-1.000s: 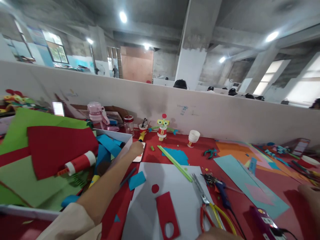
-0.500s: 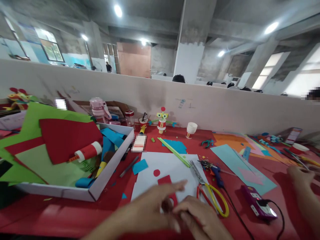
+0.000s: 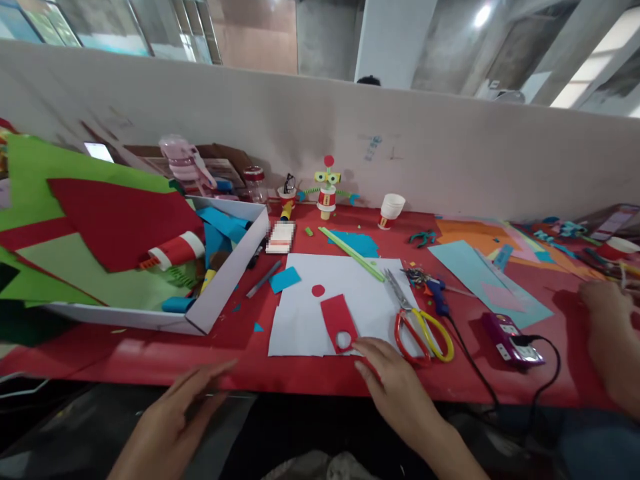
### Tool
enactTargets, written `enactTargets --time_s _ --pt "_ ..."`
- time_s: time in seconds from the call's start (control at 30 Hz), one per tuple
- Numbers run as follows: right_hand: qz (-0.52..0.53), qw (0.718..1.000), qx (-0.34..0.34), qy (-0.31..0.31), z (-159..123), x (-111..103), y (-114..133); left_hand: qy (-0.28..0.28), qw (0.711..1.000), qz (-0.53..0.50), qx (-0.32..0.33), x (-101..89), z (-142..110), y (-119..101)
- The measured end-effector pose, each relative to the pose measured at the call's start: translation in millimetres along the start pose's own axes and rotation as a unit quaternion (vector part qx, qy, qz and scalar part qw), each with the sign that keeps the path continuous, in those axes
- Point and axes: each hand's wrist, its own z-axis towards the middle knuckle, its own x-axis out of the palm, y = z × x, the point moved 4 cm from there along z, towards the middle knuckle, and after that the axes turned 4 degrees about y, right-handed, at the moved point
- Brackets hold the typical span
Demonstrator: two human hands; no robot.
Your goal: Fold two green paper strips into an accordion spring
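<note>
Over the table's front edge, to the left, my left hand (image 3: 175,413) holds nothing, its fingers stretched out and apart. My right hand (image 3: 395,380) is at the lower corner of a red paper strip (image 3: 337,317) with a round hole cut in it. Its thumb and fingers are apart, and the fingertips touch or nearly touch the strip. A small red paper circle (image 3: 318,291) lies beside the strip on white paper (image 3: 295,333). Right of them rest scissors (image 3: 411,308) with one red and one yellow handle, blades pointing away from me.
At left stands a white box (image 3: 215,303) full of coloured paper. A paper-cup figure (image 3: 327,197) and stacked cups (image 3: 391,210) stand by the partition. A glue gun (image 3: 438,297) and a purple power strip (image 3: 510,343) with a cord lie right. Another person's hand (image 3: 607,327) is far right.
My hands have moved apart, the left one down and to the left. The red strip is now more fully visible. The view has tilted downward.
</note>
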Motion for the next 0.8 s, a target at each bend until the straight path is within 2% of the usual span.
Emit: enactTargets --time_s 0.1,0.2,0.3,0.4,0.6,0.7,0.8 --pt "-0.077 0.996 -0.036 0.002 7.0 15.3 -6.8 -0.023 0.998 0.029 0.055 7.3 3.8 -15.2" --pt "-0.135 0.990 -0.035 0.017 14.4 24.9 -8.9 0.009 0.988 0.044 0.147 28.6 16.8 -50.3" --pt "-0.164 0.986 -0.002 0.011 25.0 24.1 -10.6 0.048 0.978 0.066 0.190 48.1 32.2 -77.9" --pt "-0.177 0.984 0.032 -0.014 38.7 18.1 -10.4 0.065 0.971 0.111 0.200 60.2 50.1 -90.3" --pt "-0.212 0.970 0.103 -0.065 64.5 16.1 -9.2 0.030 0.956 0.229 0.180 74.3 96.1 -104.5" --pt "-0.187 0.974 0.112 -0.061 72.6 17.4 -11.6 0.046 0.960 0.176 0.212 85.6 105.3 -114.4" --pt "-0.117 0.985 0.113 -0.063 76.6 16.1 -11.9 0.064 0.980 0.029 0.185 96.0 99.6 -111.4"
